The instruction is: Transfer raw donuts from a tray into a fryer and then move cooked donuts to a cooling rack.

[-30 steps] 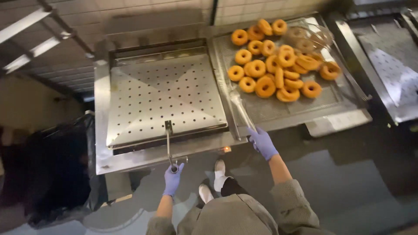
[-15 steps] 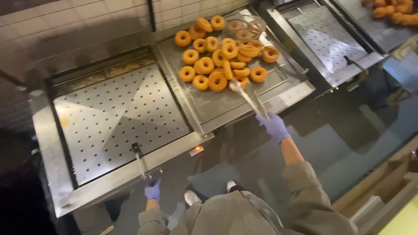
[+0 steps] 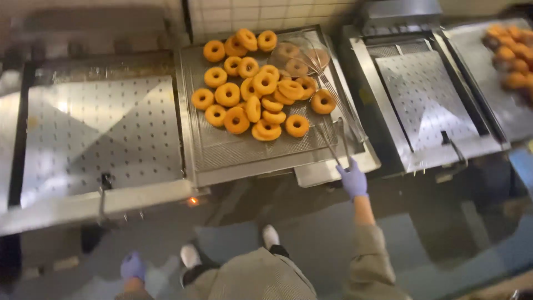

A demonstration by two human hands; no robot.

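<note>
Flanking doughnuts (piled): perforated fryer lids

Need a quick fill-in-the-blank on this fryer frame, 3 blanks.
1. The right hand grips the handle of a wire ____.
2. The doughnuts lie on a perforated metal ____.
3. Both hands wear ____ gloves; the left hand hangs low, holding nothing.

Missing words: skimmer; tray; purple
</note>
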